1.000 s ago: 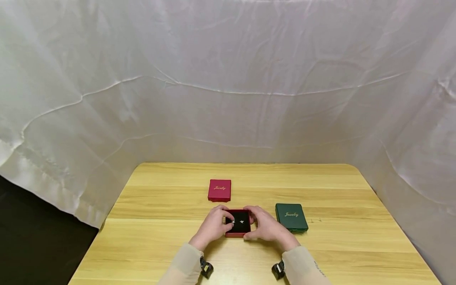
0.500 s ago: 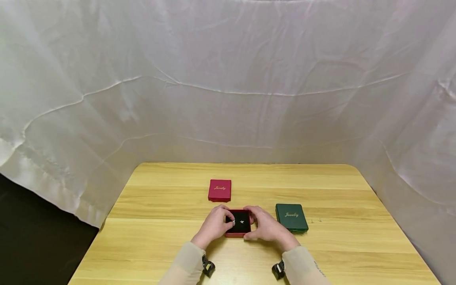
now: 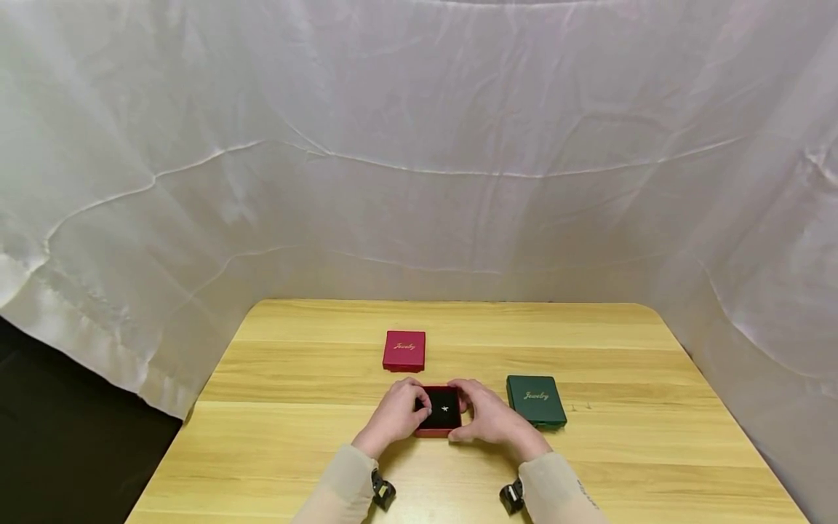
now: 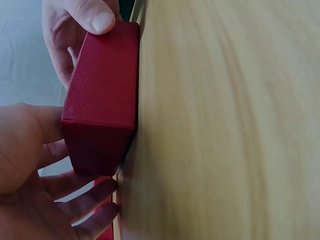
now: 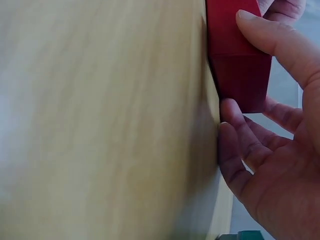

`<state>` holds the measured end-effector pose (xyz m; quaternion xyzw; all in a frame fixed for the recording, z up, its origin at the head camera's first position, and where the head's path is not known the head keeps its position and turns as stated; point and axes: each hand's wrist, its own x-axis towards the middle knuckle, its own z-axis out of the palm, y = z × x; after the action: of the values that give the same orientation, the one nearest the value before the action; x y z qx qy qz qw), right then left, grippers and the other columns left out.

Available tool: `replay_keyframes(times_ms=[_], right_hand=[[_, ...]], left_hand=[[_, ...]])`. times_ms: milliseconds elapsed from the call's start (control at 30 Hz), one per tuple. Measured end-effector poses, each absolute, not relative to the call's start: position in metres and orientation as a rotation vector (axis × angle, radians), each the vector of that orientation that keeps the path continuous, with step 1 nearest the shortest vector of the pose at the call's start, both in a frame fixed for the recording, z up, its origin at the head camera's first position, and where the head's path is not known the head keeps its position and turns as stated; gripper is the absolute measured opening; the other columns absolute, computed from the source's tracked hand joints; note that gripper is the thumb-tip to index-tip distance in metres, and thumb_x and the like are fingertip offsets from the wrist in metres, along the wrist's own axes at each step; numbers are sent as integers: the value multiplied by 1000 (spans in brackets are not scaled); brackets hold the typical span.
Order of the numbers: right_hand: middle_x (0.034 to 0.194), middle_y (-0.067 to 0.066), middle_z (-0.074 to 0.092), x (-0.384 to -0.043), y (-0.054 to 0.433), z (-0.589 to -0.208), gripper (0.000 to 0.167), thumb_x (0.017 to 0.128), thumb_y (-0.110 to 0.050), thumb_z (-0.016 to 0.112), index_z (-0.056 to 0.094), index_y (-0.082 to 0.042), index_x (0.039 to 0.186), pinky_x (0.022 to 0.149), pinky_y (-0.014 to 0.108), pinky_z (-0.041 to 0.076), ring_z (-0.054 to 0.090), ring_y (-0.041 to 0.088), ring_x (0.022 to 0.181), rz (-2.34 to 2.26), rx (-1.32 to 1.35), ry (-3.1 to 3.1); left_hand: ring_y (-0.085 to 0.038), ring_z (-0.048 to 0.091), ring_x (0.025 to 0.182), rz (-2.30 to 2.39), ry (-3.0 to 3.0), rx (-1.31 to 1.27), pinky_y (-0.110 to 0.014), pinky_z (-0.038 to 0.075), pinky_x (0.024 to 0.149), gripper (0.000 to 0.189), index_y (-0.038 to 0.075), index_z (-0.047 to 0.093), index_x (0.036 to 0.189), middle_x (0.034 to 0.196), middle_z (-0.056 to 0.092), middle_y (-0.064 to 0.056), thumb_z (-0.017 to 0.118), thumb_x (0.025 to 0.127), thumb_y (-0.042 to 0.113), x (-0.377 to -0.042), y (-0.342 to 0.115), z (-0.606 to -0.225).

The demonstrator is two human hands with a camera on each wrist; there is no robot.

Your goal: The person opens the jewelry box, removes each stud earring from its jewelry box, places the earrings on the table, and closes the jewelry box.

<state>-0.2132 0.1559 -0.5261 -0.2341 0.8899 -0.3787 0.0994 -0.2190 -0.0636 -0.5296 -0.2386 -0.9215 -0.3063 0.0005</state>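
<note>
An uncovered red jewelry box (image 3: 435,433) with a black insert sits on the table between both hands. One small silver star-shaped stud earring (image 3: 444,409) shows on the insert's right half. My left hand (image 3: 396,412) reaches over the box's left edge, thumb and index fingertips pinched together where the other stud earring is; that earring is hidden by them. In the left wrist view those tips are hidden inside the red box (image 4: 104,75). My right hand (image 3: 487,415) grips the box's right side, its thumb (image 5: 272,35) against the front wall in the right wrist view.
A red lid (image 3: 404,350) lettered "Jewelry" lies behind the left hand. To the right, close to my right forearm, lies a green "Jewelry" box (image 3: 536,400). Pale curtain (image 3: 419,218) surrounds the wooden table (image 3: 314,364) at the back and sides.
My left thumb and index finger have closed together over the left stud earring, which was visible earlier and is now covered. The right hand and the box have stayed still.
</note>
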Motion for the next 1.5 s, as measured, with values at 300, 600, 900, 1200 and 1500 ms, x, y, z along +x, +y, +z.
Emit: replay_keyframes(times_ms=[300, 600, 900, 1200, 1500], right_hand=[[107, 2, 55, -214, 155, -522, 84, 69, -23, 91, 47, 0, 137, 79, 35, 47, 54, 18, 90, -1099, -717, 2628], [107, 2, 55, -213, 155, -524, 85, 68, -24, 91, 47, 0, 137, 81, 36, 46, 54, 17, 90, -1128, -697, 2627], [103, 0, 54, -213, 154, -524, 82, 67, -22, 91, 49, -4, 135, 79, 36, 45, 52, 18, 90, -1130, -663, 2629], [103, 0, 54, -212, 154, -524, 82, 66, -24, 92, 50, -5, 135, 79, 35, 45, 51, 18, 90, -1143, -647, 2628], [104, 0, 53, -213, 154, -524, 82, 67, -22, 91, 49, -4, 135, 78, 36, 44, 50, 19, 90, -1133, -633, 2622]], left_hand=[[-27, 57, 105, -1136, -2863, -789, -45, 48, 93, 15, 17, 64, 77, 112, 60, -8, 72, 88, 9, -217, -70, -527], [-33, 57, 111, -1294, -2812, -738, -51, 47, 94, 15, 17, 64, 81, 121, 59, -15, 69, 90, 7, -217, -90, -516], [-27, 59, 104, -1328, -2759, -699, -47, 51, 87, 9, 13, 68, 84, 107, 63, -6, 70, 90, 6, -218, -112, -511], [-30, 60, 102, -1243, -2798, -621, -50, 48, 91, 9, 11, 69, 81, 104, 64, -7, 72, 87, 5, -217, -129, -518], [-34, 58, 101, -1161, -2849, -604, -54, 45, 93, 10, 10, 72, 75, 102, 63, -11, 75, 81, 3, -219, -128, -523]])
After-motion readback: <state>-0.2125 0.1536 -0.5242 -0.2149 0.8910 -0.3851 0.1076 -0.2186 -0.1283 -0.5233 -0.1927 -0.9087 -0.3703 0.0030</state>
